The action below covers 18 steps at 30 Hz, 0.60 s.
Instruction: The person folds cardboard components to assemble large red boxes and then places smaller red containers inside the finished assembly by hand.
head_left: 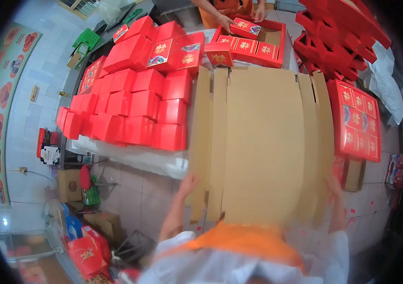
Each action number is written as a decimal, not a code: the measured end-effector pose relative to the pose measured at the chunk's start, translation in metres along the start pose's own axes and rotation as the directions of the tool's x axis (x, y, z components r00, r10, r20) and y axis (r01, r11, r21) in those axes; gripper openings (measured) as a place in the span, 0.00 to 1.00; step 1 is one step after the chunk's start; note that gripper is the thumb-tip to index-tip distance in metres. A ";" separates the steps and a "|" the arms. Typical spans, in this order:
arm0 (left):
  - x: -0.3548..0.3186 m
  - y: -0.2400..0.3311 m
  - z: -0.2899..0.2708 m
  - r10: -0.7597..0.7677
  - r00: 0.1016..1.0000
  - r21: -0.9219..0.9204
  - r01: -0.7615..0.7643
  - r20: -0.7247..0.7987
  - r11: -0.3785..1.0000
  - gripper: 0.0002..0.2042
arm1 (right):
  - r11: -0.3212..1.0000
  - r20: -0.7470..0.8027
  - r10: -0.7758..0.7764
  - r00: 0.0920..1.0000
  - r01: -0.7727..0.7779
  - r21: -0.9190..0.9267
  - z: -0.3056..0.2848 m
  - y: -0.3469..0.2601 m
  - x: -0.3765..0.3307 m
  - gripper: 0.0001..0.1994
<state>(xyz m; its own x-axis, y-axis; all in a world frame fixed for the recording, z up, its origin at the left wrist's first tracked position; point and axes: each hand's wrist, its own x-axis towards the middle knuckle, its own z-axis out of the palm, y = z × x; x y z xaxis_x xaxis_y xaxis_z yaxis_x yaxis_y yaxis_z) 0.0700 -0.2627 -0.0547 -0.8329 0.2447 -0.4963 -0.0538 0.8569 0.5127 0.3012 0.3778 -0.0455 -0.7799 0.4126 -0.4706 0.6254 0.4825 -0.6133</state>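
Note:
A large flat brown cardboard sheet (264, 137) with folded side flaps stretches from my body toward the far edge of the table. My left hand (188, 184) grips its left edge, fingers curled at the outer flap. At the opposite edge, my right hand (333, 185) holds the right flap, its fingers partly hidden by the cardboard. Beyond the sheet's far end stands a small red gift box (219, 54) with gold characters. Across the table, a co-worker's hand (227, 22) holds another small red box (245, 28) over a large red tray box (284, 45).
Stacked red boxes (137, 102) cover the table's left part. To the right lies a large red box (357, 120) filled with smaller patterned boxes, and red trays (331, 40) rise behind it. Cartons (70, 184) and a red gift bag (86, 255) stand at lower left.

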 end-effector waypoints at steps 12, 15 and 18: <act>-0.014 0.147 0.049 0.058 0.991 -0.884 0.078 0.117 0.462 0.36 | 0.544 0.021 0.095 0.995 -0.069 0.836 0.043 -0.042 -0.015 0.30; 0.000 0.132 0.070 0.072 0.986 -0.723 0.060 0.150 0.688 0.43 | 0.663 0.031 0.058 0.998 -0.061 0.747 0.043 -0.043 -0.009 0.35; 0.017 0.136 0.080 0.004 0.972 -0.644 0.153 0.235 0.750 0.49 | 0.810 0.047 0.036 0.998 -0.056 0.583 0.052 -0.051 -0.003 0.41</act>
<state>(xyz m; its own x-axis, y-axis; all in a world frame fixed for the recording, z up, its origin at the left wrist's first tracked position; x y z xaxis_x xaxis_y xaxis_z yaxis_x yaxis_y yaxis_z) 0.0925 -0.1053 -0.0495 -0.6806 0.3474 -0.6451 -0.5222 0.3875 0.7597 0.2703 0.3118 -0.0464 -0.7575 0.3926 -0.5215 0.5356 -0.0831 -0.8404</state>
